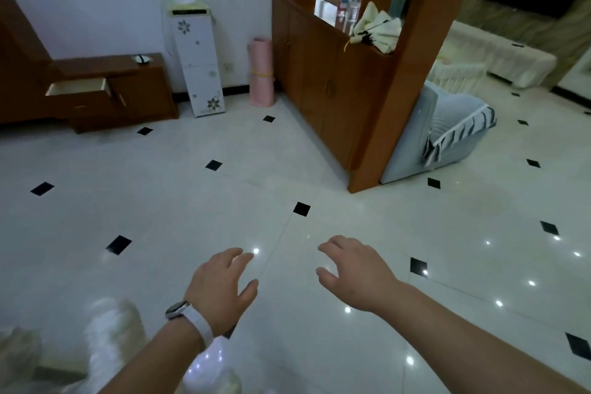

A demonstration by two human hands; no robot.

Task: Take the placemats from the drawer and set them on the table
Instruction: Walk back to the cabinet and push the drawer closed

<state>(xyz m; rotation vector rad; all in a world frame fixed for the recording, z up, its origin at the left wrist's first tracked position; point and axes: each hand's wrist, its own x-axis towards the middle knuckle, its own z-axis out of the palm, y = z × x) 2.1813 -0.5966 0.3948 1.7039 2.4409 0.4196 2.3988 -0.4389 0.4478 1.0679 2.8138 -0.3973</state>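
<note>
A low brown wooden cabinet (140, 89) stands against the far wall at the left, and its drawer (78, 86) is pulled out. The drawer's pale inside shows, but I cannot tell what lies in it. No placemats are visible. My left hand (220, 288), with a white-strapped watch on the wrist, and my right hand (355, 272) hover side by side over the white tiled floor in the foreground, far from the drawer. Both hands are empty with fingers spread. No table is in view.
A white flowered cabinet (198, 57) and a pink rolled mat (261, 72) stand by the far wall. A tall wooden partition cabinet (339, 83) juts out at the right, with a grey-blue covered seat (444, 128) behind it. A white fluffy thing (112, 336) is at the lower left.
</note>
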